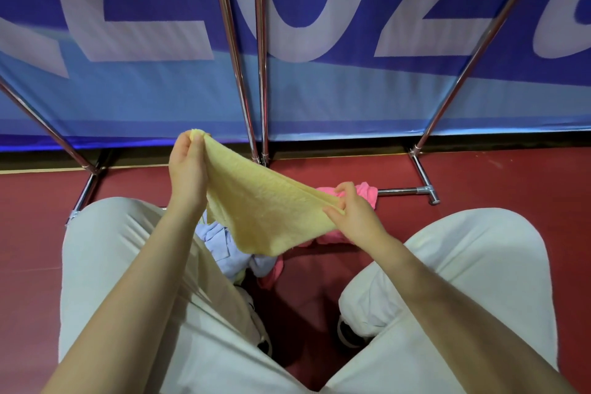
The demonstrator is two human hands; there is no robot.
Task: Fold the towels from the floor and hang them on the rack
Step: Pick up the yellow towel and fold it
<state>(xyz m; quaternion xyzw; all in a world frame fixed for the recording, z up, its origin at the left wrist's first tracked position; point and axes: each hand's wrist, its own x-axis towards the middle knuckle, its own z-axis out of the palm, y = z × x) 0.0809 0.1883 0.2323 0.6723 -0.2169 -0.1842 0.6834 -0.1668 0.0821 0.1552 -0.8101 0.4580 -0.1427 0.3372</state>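
My left hand point(187, 166) and right hand point(355, 213) pinch opposite corners of the yellow towel point(262, 211), stretched above the floor point(479, 176); pink towel point(366, 192) at 3 o'clock, perhaps a blue towel point(220, 243) beneath; rack point(259, 73) at 12.

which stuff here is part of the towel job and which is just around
Part of the job: yellow towel held in left hand and right hand; pink towel; pale blue towel; chrome rack.
Just around: blue banner; red floor.
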